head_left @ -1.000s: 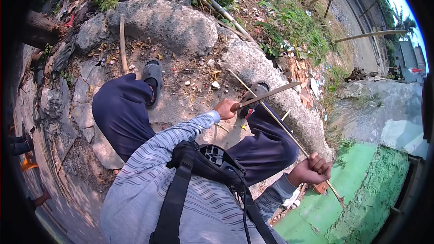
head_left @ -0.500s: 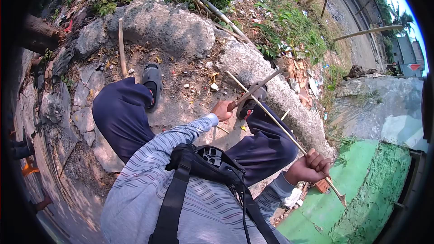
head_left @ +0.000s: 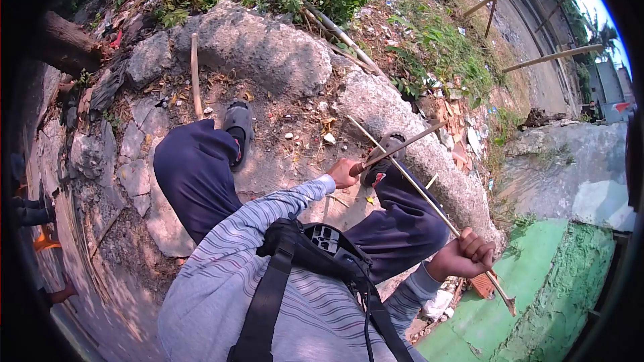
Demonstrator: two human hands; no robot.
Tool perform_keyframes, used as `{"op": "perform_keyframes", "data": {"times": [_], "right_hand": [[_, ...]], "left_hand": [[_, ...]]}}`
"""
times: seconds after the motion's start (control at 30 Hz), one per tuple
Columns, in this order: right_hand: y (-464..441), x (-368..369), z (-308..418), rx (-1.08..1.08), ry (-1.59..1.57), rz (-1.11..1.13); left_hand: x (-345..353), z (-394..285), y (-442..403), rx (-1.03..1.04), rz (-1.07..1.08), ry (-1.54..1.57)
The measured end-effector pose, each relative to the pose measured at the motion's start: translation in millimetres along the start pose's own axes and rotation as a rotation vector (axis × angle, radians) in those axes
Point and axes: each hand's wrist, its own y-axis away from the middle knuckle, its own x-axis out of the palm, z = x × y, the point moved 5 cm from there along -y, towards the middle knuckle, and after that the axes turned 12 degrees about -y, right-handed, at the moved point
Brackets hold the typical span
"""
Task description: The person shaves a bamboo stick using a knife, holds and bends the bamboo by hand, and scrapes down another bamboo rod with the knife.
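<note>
My left hand (head_left: 345,173) is closed round the handle of a knife with a long, dark blade (head_left: 416,139). The blade points away to the upper right and crosses a thin, pale stick (head_left: 429,202) above my shoe. On the right, my right hand (head_left: 465,255) grips that stick near its lower end, fingers wrapped round it. Its thin far end reaches up past the blade, and its ragged near end sticks out below my fist. Whether the blade's edge touches the stick, I cannot tell.
A curved wooden piece (head_left: 195,77) leans by the rough concrete edge (head_left: 261,47). My shoes (head_left: 238,127) stand on stony ground with dry leaves. To the right lies a green-painted surface (head_left: 463,325) beside a brick piece (head_left: 482,285). Parts of other people show at far left.
The whole view has shifted slightly, so most things appear further right and lower. The knife's blade has tilted a little and crosses the stick slightly closer to my right hand. Both grips stay the same.
</note>
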Motion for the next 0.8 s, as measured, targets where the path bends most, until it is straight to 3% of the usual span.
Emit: {"op": "perform_keyframes", "data": {"times": [0.2,0.3,0.8], "right_hand": [[-2.6,-4.7,1.3,0.017,-0.021,-0.018],[1.7,-0.3,0.2,0.008,-0.021,-0.023],[7.5,5.6,-1.0,0.043,-0.083,0.015]], "left_hand": [[-1.0,-6.0,3.3,-0.067,0.081,-0.014],[0.2,-6.9,5.6,-0.041,0.001,0.031],[-8.1,-9.1,11.7,-0.081,0.042,-0.089]]}}
